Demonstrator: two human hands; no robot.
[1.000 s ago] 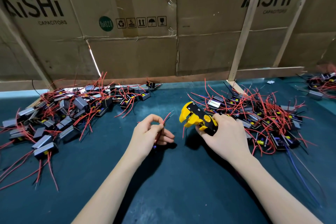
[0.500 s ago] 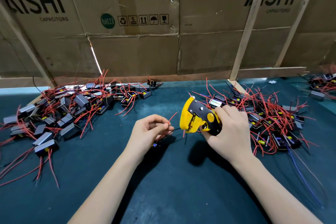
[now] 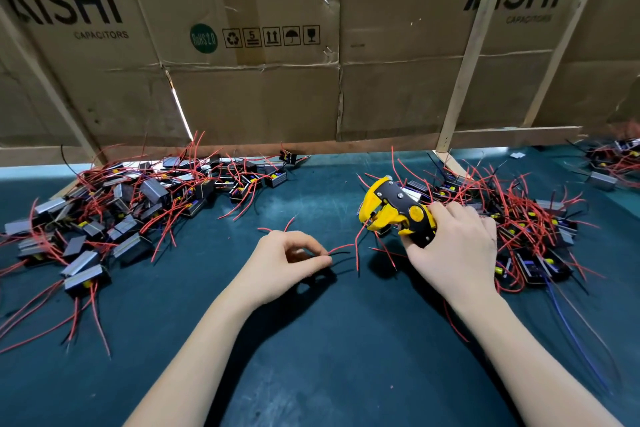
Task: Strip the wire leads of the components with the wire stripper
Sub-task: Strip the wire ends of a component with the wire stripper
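Note:
My right hand grips the handles of a yellow and black wire stripper, its jaws pointing left above the dark green table. A red lead hangs from the jaws. My left hand pinches the wire leads of a component between thumb and forefinger; a red lead and a black lead stick out to the right, towards the stripper. The component's body is hidden under my left hand. A small gap lies between the leads' tips and the jaws.
A pile of black and grey components with red leads lies at the left. Another pile lies at the right behind my right hand. A cardboard wall with wooden struts closes the back. More components sit far right.
My left hand has turned the component so that its leads now point right. The stripper has shifted slightly right and its jaws have tilted down towards the leads.

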